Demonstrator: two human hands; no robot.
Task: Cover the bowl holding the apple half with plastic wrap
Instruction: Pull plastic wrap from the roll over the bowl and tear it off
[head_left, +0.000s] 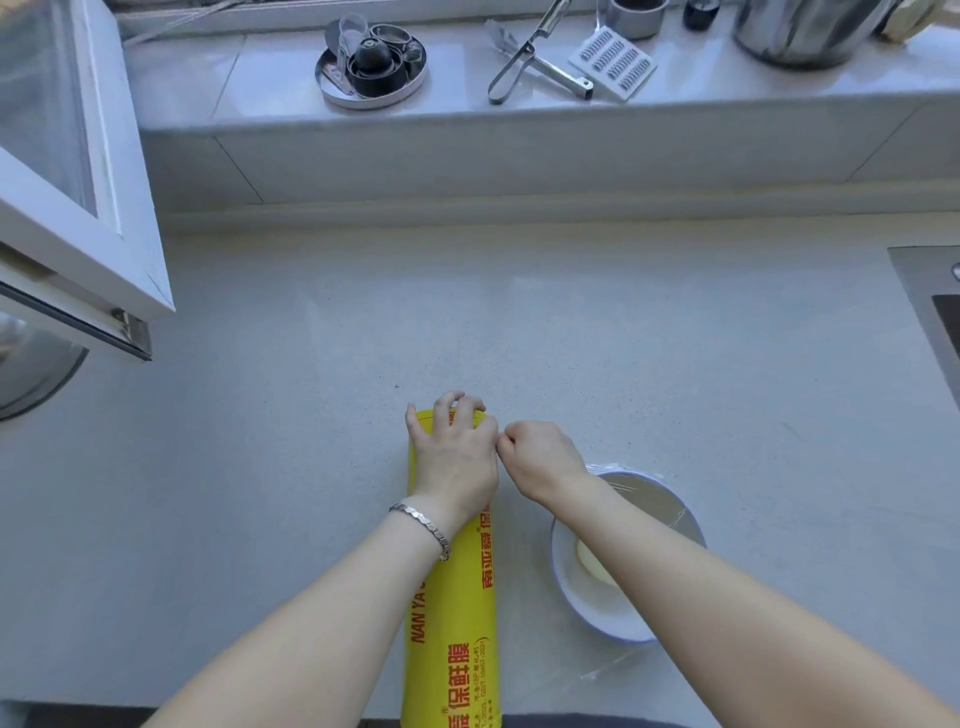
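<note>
A long yellow plastic wrap box (451, 618) with red lettering lies lengthwise on the grey counter, running away from me. My left hand (457, 457) presses down on its far end, fingers curled over the top. My right hand (540, 457) is right beside it, fingers pinched on the clear film at the box edge. A white bowl (576, 597) with a blue rim sits just right of the box, partly under my right forearm. Inside it lies the pale apple half (592, 564). Clear wrap (660, 499) stretches over the bowl's far side.
An open white window frame (78, 208) juts over the counter at the left. The raised sill behind holds a round metal tin (371, 67), tongs (524, 62), a grater (613, 67) and a steel pot (810, 31). A sink edge (930, 306) shows at the right.
</note>
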